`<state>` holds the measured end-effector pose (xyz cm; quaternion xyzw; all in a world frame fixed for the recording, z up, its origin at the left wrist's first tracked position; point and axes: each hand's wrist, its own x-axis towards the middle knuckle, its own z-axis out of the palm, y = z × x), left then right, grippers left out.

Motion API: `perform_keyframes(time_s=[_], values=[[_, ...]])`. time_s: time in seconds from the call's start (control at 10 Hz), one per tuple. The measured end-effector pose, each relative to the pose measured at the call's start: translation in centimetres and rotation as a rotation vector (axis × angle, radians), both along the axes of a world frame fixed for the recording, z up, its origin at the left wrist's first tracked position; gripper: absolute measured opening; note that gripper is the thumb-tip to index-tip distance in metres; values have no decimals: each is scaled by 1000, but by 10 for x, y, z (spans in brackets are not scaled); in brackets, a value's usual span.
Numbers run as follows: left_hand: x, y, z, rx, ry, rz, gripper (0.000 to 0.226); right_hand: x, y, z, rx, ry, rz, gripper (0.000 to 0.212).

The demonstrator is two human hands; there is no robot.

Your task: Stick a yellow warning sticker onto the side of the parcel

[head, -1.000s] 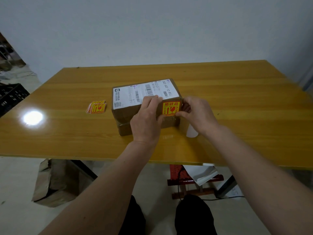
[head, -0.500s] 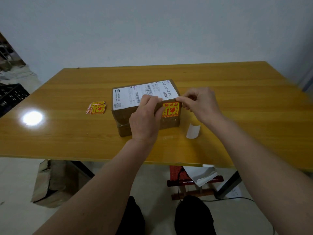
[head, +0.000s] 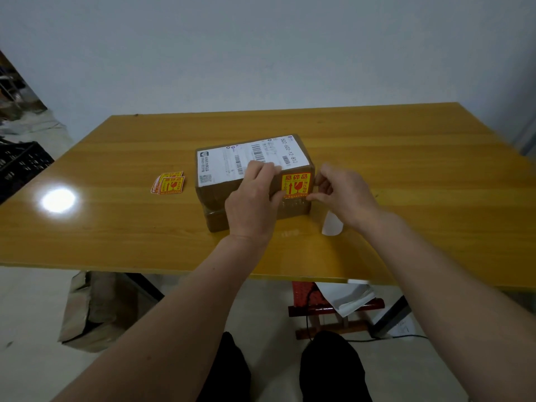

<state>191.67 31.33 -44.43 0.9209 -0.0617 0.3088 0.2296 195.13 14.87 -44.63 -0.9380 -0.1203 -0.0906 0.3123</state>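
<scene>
While the spare stickers (head: 168,183) are lying in a small stack on the table (head: 116,227) well to the left of the parcel (head: 214,195), the person is working at the parcel's near side. White and barcoded, the shipping label (head: 232,161) is covering most of the top face. Draped over the near top edge, the left hand (head: 253,198) is bracing the box, fingers curled on the label and the thumb lying against the sticker's left edge; it is pressing, not gripping anything. Just right of that hand, the yellow sticker (head: 296,184) is sitting flat on the near side face, close to the right corner. Next along, the right hand (head: 339,190) is loosely curled with its fingertips (head: 311,197) touching the sticker's lower right corner, pinching nothing that I can see. Partly hidden behind that wrist, 1 white slip (head: 330,226) is lying on the table, probably the peeled backing.

To finish this well, I would say the left hand should be steadying the box while the right is rubbing outward from the middle to each corner, so no bubble or lifted edge is left near the box's corner.
</scene>
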Motion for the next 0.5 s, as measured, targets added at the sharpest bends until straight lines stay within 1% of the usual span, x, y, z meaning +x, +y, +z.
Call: perform_keyframes(time_s=[0.1,0.2,0.3,0.4,0.5], values=[[3,7,3,16,60,-34,34,-8,-8,-2,-15,-41,-79,15],[2,14,8,-17,99,-78,41,-25,-14,-8,-116,-44,-142,17],[-11,15,6,-42,75,-120,48,-49,-13,-24,-251,-19,-99,21],[-34,12,-9,-83,89,-160,41,-74,-5,-39,-291,-81,-42,25],[-61,12,-30,-58,237,-188,28,-88,4,-46,-349,-25,-10,35]])
